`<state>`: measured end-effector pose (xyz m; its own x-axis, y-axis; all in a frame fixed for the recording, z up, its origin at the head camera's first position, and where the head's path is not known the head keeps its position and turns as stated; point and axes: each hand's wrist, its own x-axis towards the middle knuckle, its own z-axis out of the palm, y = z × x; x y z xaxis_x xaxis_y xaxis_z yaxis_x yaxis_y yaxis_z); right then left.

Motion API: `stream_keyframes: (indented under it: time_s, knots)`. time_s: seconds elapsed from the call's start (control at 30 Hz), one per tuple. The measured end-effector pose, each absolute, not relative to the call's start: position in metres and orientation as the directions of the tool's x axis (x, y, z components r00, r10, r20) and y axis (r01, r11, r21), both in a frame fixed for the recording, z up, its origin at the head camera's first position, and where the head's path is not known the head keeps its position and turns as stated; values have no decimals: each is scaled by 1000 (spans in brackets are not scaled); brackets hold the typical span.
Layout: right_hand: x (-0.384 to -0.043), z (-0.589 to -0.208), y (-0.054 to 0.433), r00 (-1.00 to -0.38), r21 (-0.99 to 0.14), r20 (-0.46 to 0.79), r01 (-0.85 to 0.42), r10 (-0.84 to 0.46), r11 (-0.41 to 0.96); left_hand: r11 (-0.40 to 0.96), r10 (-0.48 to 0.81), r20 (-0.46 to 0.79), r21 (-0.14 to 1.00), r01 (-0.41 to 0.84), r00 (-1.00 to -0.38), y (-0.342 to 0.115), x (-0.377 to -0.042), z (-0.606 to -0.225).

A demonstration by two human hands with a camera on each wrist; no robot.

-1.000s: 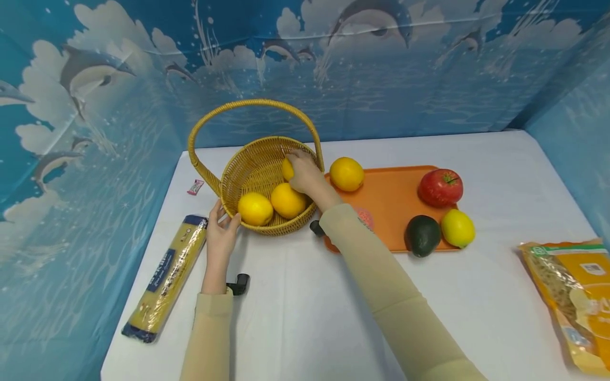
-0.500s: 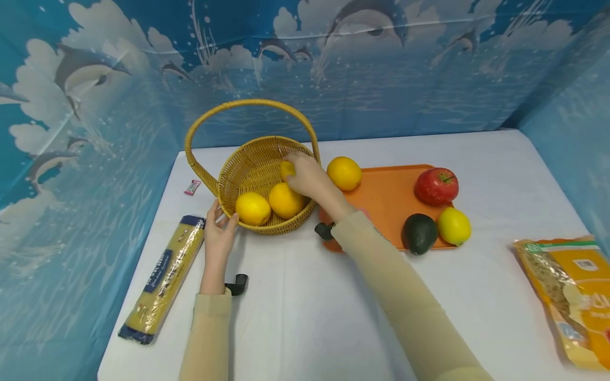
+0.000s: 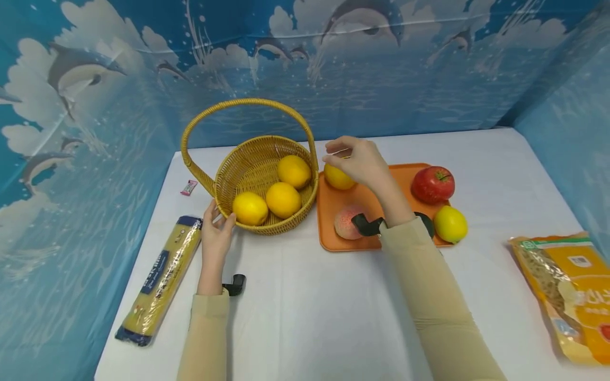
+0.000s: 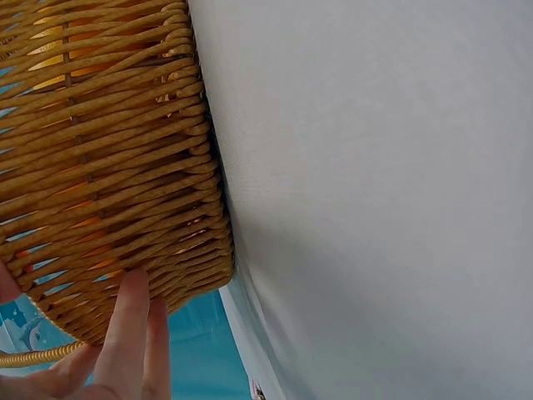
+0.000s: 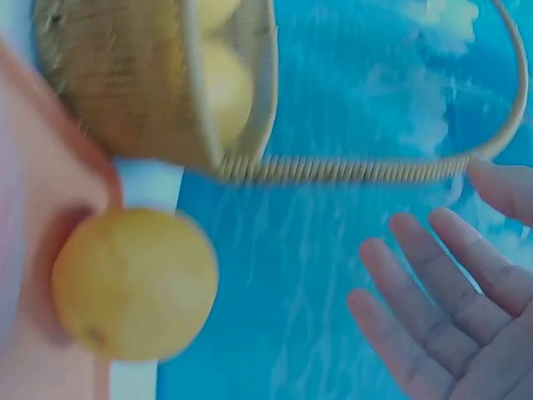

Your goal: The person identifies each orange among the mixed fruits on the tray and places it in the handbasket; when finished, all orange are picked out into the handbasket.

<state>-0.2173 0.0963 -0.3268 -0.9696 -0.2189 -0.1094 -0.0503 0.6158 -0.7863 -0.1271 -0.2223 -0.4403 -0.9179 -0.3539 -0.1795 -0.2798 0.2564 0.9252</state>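
Note:
My left hand holds the near left rim of a wicker basket, thumb at the rim and fingers against its outer wall. Inside lie two oranges and a yellow, lemon-like fruit. To the basket's right, my right hand hovers over an orange tray, fingers spread and holding nothing. Partly behind that hand, another orange sits at the tray's far left corner; the right wrist view shows the hand apart from it.
On the tray are a peach, a red apple and a mostly hidden dark green fruit. A yellow fruit is at its right edge. Long pasta and a small candy lie left, a yellow food bag right.
My right hand has let go of an orange inside the basket and moved right, out over the tray. The left hand stays on the basket rim.

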Motion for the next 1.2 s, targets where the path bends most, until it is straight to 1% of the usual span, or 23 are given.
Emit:
stream_keyframes:
  time_s: [0.1,0.23,0.4,0.57,0.83,1.1,1.2]
  knots:
    - [-222,-330,111,-976,-799,-129,-2,-173,602,258,-356,-177,925,-278,-918,-223,-127,-440]
    - [-231,-338,123,-973,-807,-174,53,-151,588,258,-355,-174,926,-275,-919,-224,-126,-439]
    - [-243,-350,132,-954,-778,-254,103,-161,620,253,-356,-177,927,-278,-917,-224,-126,-439]
    - [-255,-363,137,-917,-746,-346,143,-196,650,252,-352,-179,927,-277,-919,-223,-126,-439]
    - [-265,-382,139,-860,-733,-428,151,-277,664,260,-354,-170,927,-272,-919,-224,-127,-440]
    - [-270,-394,136,-837,-693,-470,154,-279,704,266,-356,-164,926,-268,-920,-223,-127,-441]
    - [-271,-397,134,-837,-679,-473,147,-275,719,260,-351,-171,927,-272,-921,-223,-127,-440]
